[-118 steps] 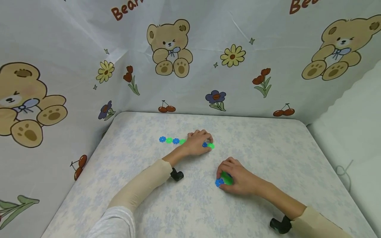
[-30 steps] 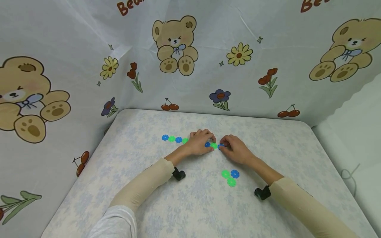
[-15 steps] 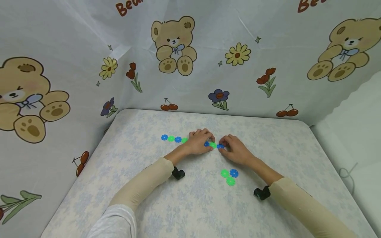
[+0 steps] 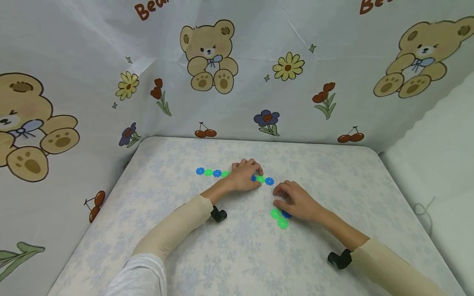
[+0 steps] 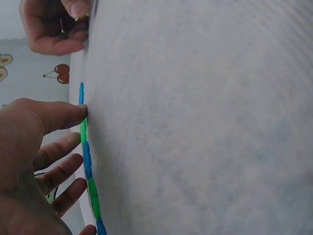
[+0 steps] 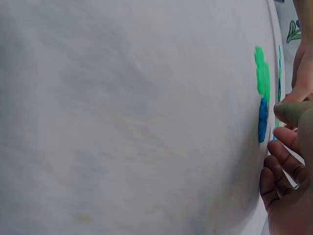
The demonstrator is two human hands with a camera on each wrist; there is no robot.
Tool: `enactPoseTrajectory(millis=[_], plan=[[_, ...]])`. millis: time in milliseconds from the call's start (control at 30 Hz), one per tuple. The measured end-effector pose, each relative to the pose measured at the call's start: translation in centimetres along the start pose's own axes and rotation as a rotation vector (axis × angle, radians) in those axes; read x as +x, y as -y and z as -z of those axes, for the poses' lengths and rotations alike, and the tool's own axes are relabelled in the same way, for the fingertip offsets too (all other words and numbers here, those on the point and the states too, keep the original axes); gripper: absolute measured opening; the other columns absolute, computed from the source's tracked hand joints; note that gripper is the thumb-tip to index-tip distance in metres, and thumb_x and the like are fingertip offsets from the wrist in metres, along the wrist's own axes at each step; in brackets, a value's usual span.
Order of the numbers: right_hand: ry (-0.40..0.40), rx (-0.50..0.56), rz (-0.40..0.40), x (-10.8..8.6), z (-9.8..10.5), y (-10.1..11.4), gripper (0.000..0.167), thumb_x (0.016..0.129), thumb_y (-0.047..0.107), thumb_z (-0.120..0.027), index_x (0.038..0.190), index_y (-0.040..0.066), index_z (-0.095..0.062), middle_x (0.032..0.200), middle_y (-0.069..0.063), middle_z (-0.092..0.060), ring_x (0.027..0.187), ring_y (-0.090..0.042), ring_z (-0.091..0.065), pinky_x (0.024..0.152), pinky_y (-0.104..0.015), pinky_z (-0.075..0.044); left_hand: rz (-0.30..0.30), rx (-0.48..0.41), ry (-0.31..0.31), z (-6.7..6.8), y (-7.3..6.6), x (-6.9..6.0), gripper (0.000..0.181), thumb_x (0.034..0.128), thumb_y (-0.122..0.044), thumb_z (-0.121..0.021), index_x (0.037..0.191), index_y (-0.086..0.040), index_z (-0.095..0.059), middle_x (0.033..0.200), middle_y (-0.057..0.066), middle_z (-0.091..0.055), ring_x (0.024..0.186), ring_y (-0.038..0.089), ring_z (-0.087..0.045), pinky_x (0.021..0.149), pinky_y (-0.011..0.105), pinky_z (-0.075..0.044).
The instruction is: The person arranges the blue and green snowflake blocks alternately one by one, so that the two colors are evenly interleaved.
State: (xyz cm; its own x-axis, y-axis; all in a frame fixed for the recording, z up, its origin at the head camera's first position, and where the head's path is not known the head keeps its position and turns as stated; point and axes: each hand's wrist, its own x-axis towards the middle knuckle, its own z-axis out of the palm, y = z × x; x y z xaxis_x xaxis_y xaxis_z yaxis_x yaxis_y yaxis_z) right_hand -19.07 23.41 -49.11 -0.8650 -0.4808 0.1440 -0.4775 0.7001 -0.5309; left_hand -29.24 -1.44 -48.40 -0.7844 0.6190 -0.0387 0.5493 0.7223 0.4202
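A row of notched plastic discs, blue and green by turns, lies across the far middle of the table. My left hand point(image 4: 244, 176) arches over this row and covers part of it. Its thumb and index finger hold a green disc point(image 4: 261, 179) by opposite edges. A blue disc point(image 4: 269, 181) forms the right end, touching that green one; whether they interlock I cannot tell. My right hand point(image 4: 298, 200) holds nothing, fingers loosely bent. Under it lies a blue disc point(image 6: 262, 120), partly hidden in the head view, beside two green discs point(image 4: 282, 223).
The pale patterned table point(image 4: 229, 255) ends at a fabric wall point(image 4: 155, 49) printed with bears and flowers. A thin cord point(image 4: 424, 211) lies off the right edge. Black wrist cameras point(image 4: 218, 214) stick out under both forearms.
My right hand carried a blue disc from the loose group to the row's right end, let go and drew back toward the group. My left hand stayed at the row.
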Motion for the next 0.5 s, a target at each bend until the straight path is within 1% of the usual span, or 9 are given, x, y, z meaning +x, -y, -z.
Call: enactPoseTrajectory(millis=[67, 133, 300, 367, 500], plan=[[0.013, -0.002, 0.006, -1.0, -0.1, 0.5, 0.023, 0.099, 0.028, -0.079, 0.115, 0.015, -0.071, 0.11, 0.004, -0.069, 0.103, -0.013, -0.057, 0.091, -0.036, -0.051, -0.01, -0.005, 0.006, 0.0, -0.2, 0.1, 0.029, 0.1027, -0.043, -0.072, 0.126, -0.028, -0.064, 0.142, -0.001, -0.055, 0.131, 0.027, -0.047, 0.111, 0.06, -0.03], [0.031, -0.036, 0.017, -1.7, -0.3, 1.1, 0.024, 0.099, 0.032, -0.079, 0.116, 0.018, -0.07, 0.111, 0.006, -0.068, 0.103, -0.012, -0.056, 0.091, -0.035, -0.051, -0.017, 0.0, 0.01, -0.1, -0.3, 0.2, 0.029, 0.1031, -0.044, -0.071, 0.126, -0.028, -0.063, 0.141, -0.002, -0.054, 0.131, 0.027, -0.047, 0.11, 0.06, -0.03], [0.068, -0.122, 0.042, -2.3, -0.6, 2.3, 0.023, 0.099, 0.035, -0.078, 0.115, 0.02, -0.069, 0.113, 0.007, -0.067, 0.104, -0.01, -0.053, 0.093, -0.038, -0.051, -0.032, 0.022, 0.002, -0.4, -0.9, 0.8, 0.028, 0.1042, -0.044, -0.07, 0.127, -0.029, -0.063, 0.14, -0.003, -0.056, 0.131, 0.026, -0.048, 0.112, 0.06, -0.031], [0.073, -0.116, 0.036, -2.3, -0.6, 2.4, 0.021, 0.098, 0.033, -0.079, 0.112, 0.02, -0.069, 0.111, 0.007, -0.067, 0.103, -0.011, -0.053, 0.093, -0.037, -0.051, -0.043, 0.027, -0.002, -0.6, -1.3, 1.1, 0.027, 0.1044, -0.043, -0.07, 0.127, -0.029, -0.064, 0.139, -0.002, -0.056, 0.131, 0.027, -0.049, 0.113, 0.06, -0.031], [0.086, -0.069, 0.005, -2.3, -0.6, 2.4, 0.021, 0.097, 0.031, -0.08, 0.11, 0.019, -0.069, 0.108, 0.006, -0.067, 0.102, -0.011, -0.052, 0.092, -0.035, -0.05, -0.053, 0.019, -0.006, -0.9, -2.0, 1.4, 0.026, 0.105, -0.041, -0.07, 0.127, -0.028, -0.065, 0.139, -0.002, -0.058, 0.129, 0.027, -0.05, 0.112, 0.061, -0.032]])
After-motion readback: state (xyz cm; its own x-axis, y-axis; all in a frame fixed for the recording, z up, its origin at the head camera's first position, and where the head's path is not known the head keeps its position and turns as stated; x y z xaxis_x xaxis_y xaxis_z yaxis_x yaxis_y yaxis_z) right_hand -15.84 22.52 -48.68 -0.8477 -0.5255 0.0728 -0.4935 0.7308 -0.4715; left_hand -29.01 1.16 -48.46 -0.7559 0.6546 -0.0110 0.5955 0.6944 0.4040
